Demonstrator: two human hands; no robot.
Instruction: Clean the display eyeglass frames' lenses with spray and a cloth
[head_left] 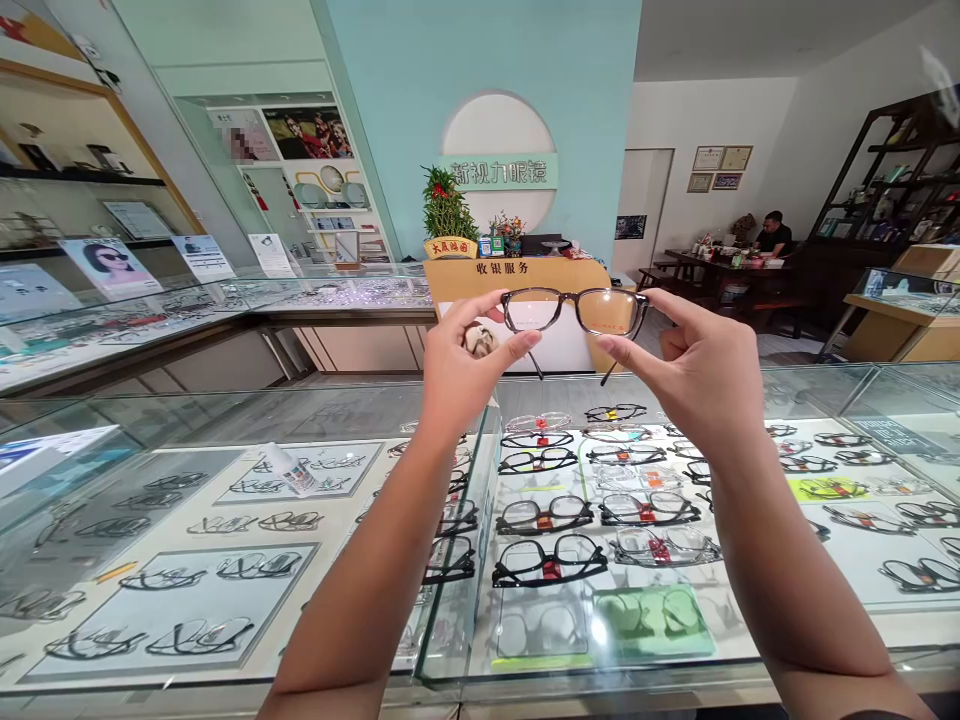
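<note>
Pinching the eyeglasses [570, 297] at opposite ends, the left hand [469, 360] and right hand [705, 365] held them above the glass case [570, 690], seemingly a holding-up step, any next move calling for even support.

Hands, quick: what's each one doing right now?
Left hand: closed, pinching one side of the dark-framed eyeglasses.
Right hand: closed, pinching the other side of the same eyeglasses.
</note>
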